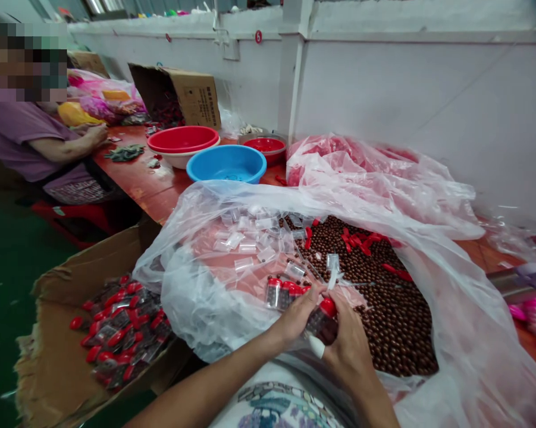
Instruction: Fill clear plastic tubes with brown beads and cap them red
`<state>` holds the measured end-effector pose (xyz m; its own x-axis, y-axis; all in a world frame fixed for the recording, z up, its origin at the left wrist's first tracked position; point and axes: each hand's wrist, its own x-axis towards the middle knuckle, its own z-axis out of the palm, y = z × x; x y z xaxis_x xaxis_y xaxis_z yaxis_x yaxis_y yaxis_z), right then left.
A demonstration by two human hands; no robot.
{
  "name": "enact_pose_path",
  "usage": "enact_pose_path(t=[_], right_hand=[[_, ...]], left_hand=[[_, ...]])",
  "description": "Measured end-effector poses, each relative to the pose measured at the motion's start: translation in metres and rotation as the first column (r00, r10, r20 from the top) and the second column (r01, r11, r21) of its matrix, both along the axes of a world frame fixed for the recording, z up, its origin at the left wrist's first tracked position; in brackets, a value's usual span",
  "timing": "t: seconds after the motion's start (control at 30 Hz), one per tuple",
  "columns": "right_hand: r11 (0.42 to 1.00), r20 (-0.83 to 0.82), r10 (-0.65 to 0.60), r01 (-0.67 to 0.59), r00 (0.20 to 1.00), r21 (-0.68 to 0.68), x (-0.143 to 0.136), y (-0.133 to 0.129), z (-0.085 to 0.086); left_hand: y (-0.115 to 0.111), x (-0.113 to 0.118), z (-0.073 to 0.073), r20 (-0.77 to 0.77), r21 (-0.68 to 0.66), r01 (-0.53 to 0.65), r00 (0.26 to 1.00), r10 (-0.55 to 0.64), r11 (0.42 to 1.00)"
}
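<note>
Low in the middle of the head view, a small clear plastic bottle with a red cap (322,326), with dark balls inside, is between my two hands. My right hand (351,342) wraps round its side. My left hand (298,314) is closed at the cap end, its fingertips partly hidden. White coverings show on some fingers. Just beyond lie several filled bottles (282,293) with red caps, in a row. Small brown balls (397,321) heap on the right of an open plastic bag (182,291), with red pieces (361,241) on top. Empty clear containers (254,238) lie at the left.
A cardboard box (49,356) at lower left holds many capped bottles (120,333). Behind the bag stand a blue basin (226,163), a red basin (182,139) and a pink-filled bag (361,160). Another person (58,137) sits at the table's left side.
</note>
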<state>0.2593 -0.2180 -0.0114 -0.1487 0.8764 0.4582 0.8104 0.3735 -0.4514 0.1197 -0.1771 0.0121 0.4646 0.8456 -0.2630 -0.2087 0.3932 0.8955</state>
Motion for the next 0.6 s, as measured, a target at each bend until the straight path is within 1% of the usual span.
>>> enact_pose_path(t=[0.07, 0.13, 0.23, 0.33, 0.5, 0.6], right_hand=[[1.0, 0.015, 0.011, -0.011, 1.0, 0.004, -0.003, 0.0, 0.0], [1.0, 0.029, 0.016, -0.016, 0.999, 0.002, -0.005, 0.001, 0.001], [1.0, 0.054, 0.005, -0.005, 0.999, 0.007, -0.007, 0.001, 0.003], [1.0, 0.109, -0.007, 0.003, 0.994, 0.031, -0.007, 0.0, 0.007], [0.993, 0.182, 0.034, -0.053, 0.983, 0.103, -0.006, -0.002, 0.008], [0.99, 0.195, 0.049, -0.074, 0.979, 0.121, -0.007, -0.003, 0.006]], left_hand=[[0.0, 0.003, -0.001, 0.048, -0.098, 0.049, 0.998, -0.044, 0.994], [-0.001, 0.005, 0.0, 0.051, -0.127, 0.049, 0.998, -0.042, 0.991], [-0.004, 0.008, 0.003, 0.015, -0.109, -0.001, 1.0, 0.003, 0.994], [-0.007, 0.008, 0.001, -0.02, -0.098, -0.031, 0.999, 0.029, 0.995], [-0.012, 0.005, -0.007, -0.051, -0.066, -0.025, 0.998, 0.022, 0.998], [-0.014, 0.002, -0.009, -0.042, -0.087, -0.019, 0.999, 0.015, 0.996]])
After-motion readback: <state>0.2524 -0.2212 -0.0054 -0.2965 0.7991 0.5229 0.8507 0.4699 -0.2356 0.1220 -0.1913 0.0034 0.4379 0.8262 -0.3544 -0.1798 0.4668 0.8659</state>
